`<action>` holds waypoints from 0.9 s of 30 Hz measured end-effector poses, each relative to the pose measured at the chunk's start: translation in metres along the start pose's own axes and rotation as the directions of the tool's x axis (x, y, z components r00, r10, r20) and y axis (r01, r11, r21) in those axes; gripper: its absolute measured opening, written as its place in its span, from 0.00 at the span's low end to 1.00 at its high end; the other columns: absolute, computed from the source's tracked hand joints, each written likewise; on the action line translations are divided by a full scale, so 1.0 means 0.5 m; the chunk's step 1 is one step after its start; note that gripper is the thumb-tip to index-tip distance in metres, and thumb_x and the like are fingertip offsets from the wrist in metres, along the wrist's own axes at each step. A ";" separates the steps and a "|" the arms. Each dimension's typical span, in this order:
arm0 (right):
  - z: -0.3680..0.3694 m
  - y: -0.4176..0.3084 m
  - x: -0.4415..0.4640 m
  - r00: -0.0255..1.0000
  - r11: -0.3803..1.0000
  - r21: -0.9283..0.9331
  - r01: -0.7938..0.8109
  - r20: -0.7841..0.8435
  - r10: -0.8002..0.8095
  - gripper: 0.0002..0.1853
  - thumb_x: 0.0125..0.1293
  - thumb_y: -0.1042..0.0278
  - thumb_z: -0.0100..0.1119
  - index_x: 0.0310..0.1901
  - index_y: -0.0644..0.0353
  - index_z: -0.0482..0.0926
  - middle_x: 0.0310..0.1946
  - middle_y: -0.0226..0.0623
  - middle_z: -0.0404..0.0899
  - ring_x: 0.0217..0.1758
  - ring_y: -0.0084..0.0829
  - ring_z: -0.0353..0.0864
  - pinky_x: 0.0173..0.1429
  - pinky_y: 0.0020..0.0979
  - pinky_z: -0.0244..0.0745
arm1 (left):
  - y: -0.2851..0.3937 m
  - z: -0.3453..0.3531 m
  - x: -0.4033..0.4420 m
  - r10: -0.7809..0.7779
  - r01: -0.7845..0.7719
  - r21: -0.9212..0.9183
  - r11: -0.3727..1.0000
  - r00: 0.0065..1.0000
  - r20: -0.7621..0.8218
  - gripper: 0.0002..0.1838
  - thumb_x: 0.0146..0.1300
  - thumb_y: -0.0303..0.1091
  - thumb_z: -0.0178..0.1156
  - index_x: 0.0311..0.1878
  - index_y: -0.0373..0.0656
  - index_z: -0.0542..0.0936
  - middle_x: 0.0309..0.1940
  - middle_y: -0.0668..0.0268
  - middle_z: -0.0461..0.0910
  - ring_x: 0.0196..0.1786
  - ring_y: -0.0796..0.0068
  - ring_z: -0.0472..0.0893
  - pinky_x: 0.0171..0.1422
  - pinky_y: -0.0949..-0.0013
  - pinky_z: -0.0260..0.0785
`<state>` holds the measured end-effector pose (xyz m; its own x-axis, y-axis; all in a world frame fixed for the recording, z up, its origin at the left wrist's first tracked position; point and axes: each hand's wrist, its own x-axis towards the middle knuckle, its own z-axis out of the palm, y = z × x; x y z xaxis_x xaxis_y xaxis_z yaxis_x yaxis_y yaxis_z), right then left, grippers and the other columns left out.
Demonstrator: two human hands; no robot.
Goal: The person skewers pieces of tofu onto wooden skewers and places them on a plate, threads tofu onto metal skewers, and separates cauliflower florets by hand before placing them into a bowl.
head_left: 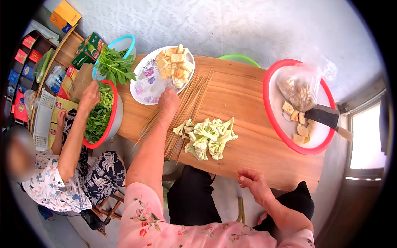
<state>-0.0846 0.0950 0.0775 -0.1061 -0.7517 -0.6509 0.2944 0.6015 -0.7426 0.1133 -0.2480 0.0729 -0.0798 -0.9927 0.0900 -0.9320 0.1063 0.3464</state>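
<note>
My left hand (169,101) is closed at the lower edge of a white oval plate (142,84) with purple flowers, around the ends of thin skewers. Pale tofu pieces (178,62) lie on the plate just beyond it. Many bare wooden skewers (192,97) are spread on the table beside and below this hand. Cauliflower florets (209,136) are heaped on the wood between my two hands. Over the table's front edge, my right hand (251,182) is loosely curled with its fingers partly apart and nothing visible in it.
On the right, a red-rimmed basin (269,103) holds a plastic bag (304,89), tofu pieces and a cleaver (324,115). A co-worker (53,177) sits at the left, one hand (90,96) over a red-rimmed basin (118,120) of greens. Behind are a blue-rimmed basin (130,39) and green rim (240,58).
</note>
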 end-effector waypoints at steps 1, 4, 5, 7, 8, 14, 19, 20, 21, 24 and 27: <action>-0.001 -0.003 -0.001 1.000 1.000 -0.002 -0.018 0.003 0.018 0.16 0.60 0.75 0.56 0.50 0.68 0.75 0.36 0.31 0.77 0.37 0.20 0.72 0.41 0.23 0.71 | -0.001 0.000 0.010 -0.001 0.001 -0.002 1.000 1.000 0.001 0.13 0.58 0.30 0.45 0.38 0.30 0.74 0.35 0.42 0.78 0.41 0.43 0.78 0.47 0.52 0.70; -0.004 -0.006 -0.001 0.999 0.998 -0.041 -0.046 0.023 0.047 0.14 0.61 0.75 0.56 0.49 0.68 0.75 0.36 0.33 0.76 0.39 0.25 0.76 0.43 0.27 0.73 | -0.011 0.012 0.038 -0.025 0.024 0.032 0.999 0.999 0.023 0.13 0.58 0.30 0.44 0.40 0.32 0.74 0.36 0.42 0.78 0.43 0.43 0.77 0.50 0.51 0.69; -0.004 -0.008 -0.001 0.999 0.998 -0.043 -0.048 0.021 0.049 0.14 0.61 0.75 0.56 0.49 0.68 0.75 0.36 0.33 0.76 0.39 0.25 0.76 0.43 0.27 0.73 | -0.017 0.024 0.050 -0.043 0.041 0.045 0.998 0.998 0.041 0.13 0.58 0.30 0.45 0.40 0.33 0.74 0.37 0.43 0.78 0.44 0.43 0.77 0.50 0.51 0.69; -0.002 -0.009 -0.003 0.997 0.998 -0.016 -0.068 0.026 0.068 0.14 0.61 0.75 0.56 0.49 0.68 0.75 0.38 0.35 0.77 0.39 0.26 0.76 0.44 0.28 0.73 | -0.032 0.041 0.065 -0.061 0.057 0.058 0.997 0.996 0.065 0.12 0.59 0.30 0.45 0.41 0.33 0.74 0.38 0.43 0.78 0.44 0.43 0.77 0.50 0.51 0.68; -0.002 -0.009 -0.003 0.997 0.997 -0.017 -0.073 0.023 0.073 0.14 0.61 0.75 0.56 0.49 0.68 0.75 0.38 0.35 0.77 0.39 0.26 0.76 0.44 0.28 0.73 | -0.041 0.047 0.069 -0.044 0.040 0.069 0.997 0.996 0.071 0.12 0.59 0.30 0.45 0.41 0.34 0.74 0.38 0.43 0.78 0.44 0.44 0.77 0.50 0.50 0.68; 0.007 -0.017 -0.001 0.993 0.992 0.033 -0.119 0.002 0.119 0.14 0.61 0.75 0.55 0.49 0.68 0.74 0.39 0.37 0.77 0.41 0.27 0.77 0.46 0.28 0.73 | -0.088 0.057 0.079 0.001 -0.012 0.104 0.994 0.995 0.100 0.11 0.59 0.32 0.47 0.42 0.38 0.73 0.38 0.47 0.78 0.45 0.45 0.77 0.50 0.48 0.66; 0.005 -0.010 0.004 0.990 0.989 0.045 -0.137 0.014 0.137 0.14 0.61 0.75 0.55 0.49 0.67 0.75 0.40 0.36 0.77 0.41 0.28 0.77 0.46 0.29 0.73 | -0.097 0.038 0.073 0.082 -0.102 0.138 0.985 0.986 0.144 0.13 0.58 0.35 0.51 0.45 0.41 0.72 0.41 0.51 0.77 0.47 0.47 0.75 0.50 0.48 0.66; 0.006 -0.010 0.004 0.990 0.989 0.044 -0.139 0.016 0.138 0.14 0.61 0.75 0.55 0.49 0.67 0.75 0.40 0.36 0.77 0.41 0.28 0.77 0.46 0.29 0.73 | -0.094 0.031 0.068 0.077 -0.099 0.149 0.984 0.986 0.150 0.14 0.57 0.35 0.52 0.45 0.41 0.71 0.42 0.52 0.75 0.48 0.48 0.74 0.51 0.49 0.65; 0.006 -0.010 0.004 0.990 0.990 0.045 -0.137 0.016 0.137 0.14 0.61 0.75 0.55 0.49 0.67 0.75 0.39 0.36 0.77 0.41 0.28 0.77 0.46 0.28 0.73 | -0.091 0.026 0.065 0.072 -0.097 0.160 0.982 0.985 0.155 0.15 0.56 0.34 0.53 0.46 0.40 0.71 0.44 0.53 0.74 0.50 0.49 0.73 0.52 0.50 0.65; 0.006 -0.008 0.004 0.991 0.989 0.052 -0.136 0.020 0.135 0.13 0.61 0.75 0.55 0.48 0.67 0.75 0.38 0.36 0.78 0.40 0.27 0.77 0.45 0.28 0.73 | -0.104 0.025 0.070 0.132 -0.180 0.233 0.956 0.969 0.208 0.15 0.57 0.30 0.50 0.48 0.40 0.70 0.47 0.54 0.72 0.52 0.49 0.71 0.54 0.51 0.63; 0.004 0.000 0.005 0.990 0.989 0.052 -0.141 0.026 0.140 0.13 0.61 0.75 0.56 0.48 0.67 0.75 0.37 0.36 0.78 0.40 0.27 0.77 0.45 0.28 0.73 | -0.117 0.051 0.064 0.135 -0.148 0.084 0.985 0.980 0.143 0.16 0.57 0.25 0.47 0.51 0.39 0.69 0.49 0.54 0.71 0.54 0.50 0.70 0.56 0.54 0.62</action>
<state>-0.0832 0.0924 0.0763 -0.0389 -0.6670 -0.7440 0.3556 0.6866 -0.6341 0.1563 -0.2873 0.0319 -0.2549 -0.9670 0.0014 -0.9362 0.2472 0.2500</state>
